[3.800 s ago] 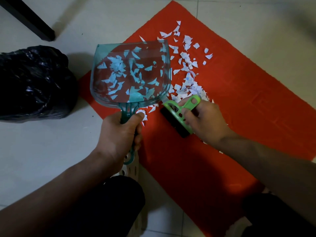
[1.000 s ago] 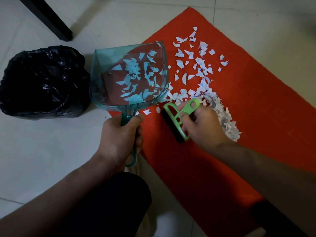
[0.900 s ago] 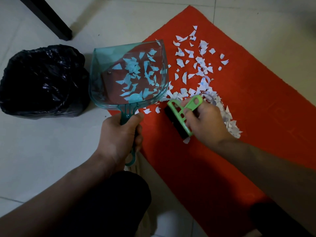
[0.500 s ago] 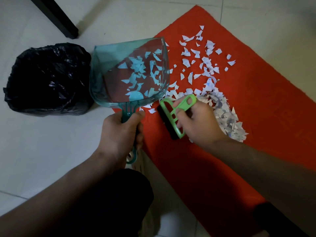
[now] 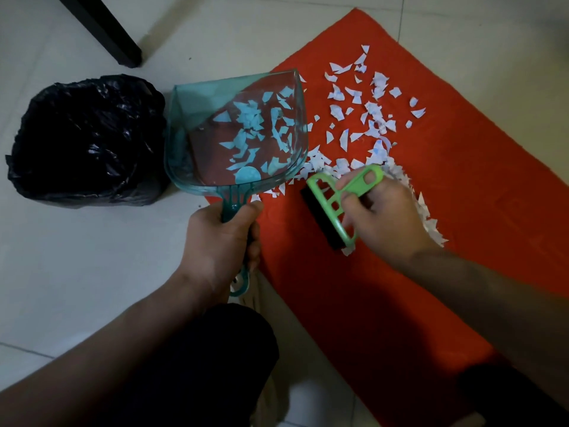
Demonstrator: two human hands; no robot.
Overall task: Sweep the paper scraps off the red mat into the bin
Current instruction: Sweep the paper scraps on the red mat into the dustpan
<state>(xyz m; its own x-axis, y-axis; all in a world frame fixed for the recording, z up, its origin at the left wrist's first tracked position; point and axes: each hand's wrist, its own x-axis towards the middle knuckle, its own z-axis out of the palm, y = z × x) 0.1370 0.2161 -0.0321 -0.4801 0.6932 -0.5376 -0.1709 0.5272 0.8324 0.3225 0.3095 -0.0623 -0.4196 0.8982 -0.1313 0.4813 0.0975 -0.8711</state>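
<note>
Paper scraps (image 5: 366, 118) are still lying mid-mat on the red mat (image 5: 462, 186); my right hand (image 5: 381, 217), gripping the green brush (image 5: 335, 204), is drawing back while my left hand (image 5: 221, 241) keeps clasping the part-filled teal dustpan (image 5: 237, 134), bin (image 5: 86, 140) unfed.

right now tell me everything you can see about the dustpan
The dustpan is see-through teal plastic, a wide scoop with a raised rim and a narrow handle ending in a loop. The left hand grips the handle. The scoop lies partly over the red mat, beside the black-lined bin, with paper scraps showing in it.
</note>
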